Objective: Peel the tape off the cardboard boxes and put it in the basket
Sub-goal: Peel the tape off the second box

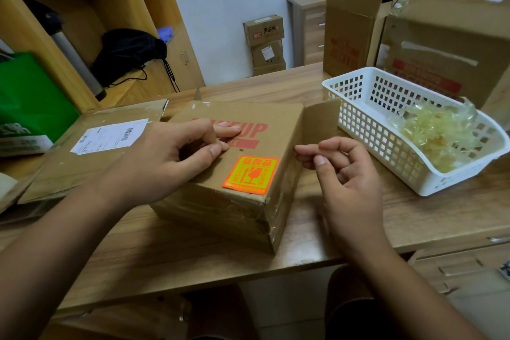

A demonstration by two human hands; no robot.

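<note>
The brown cardboard box point(276, 121) with red lettering and an orange fragile sticker point(249, 174) sits mid-desk, with glossy clear tape point(278, 218) wrinkled over its near corner and right side. One flap point(320, 124) stands up toward the white plastic lattice basket point(414, 176), which holds a crumpled wad of yellowish tape point(438, 141). The left hand point(165, 152) arches on the box top, and the right hand point(347, 174) curls thumb-to-fingers beside it over bare wooden desk point(331, 232); I cannot tell whether either pinches tape.
</note>
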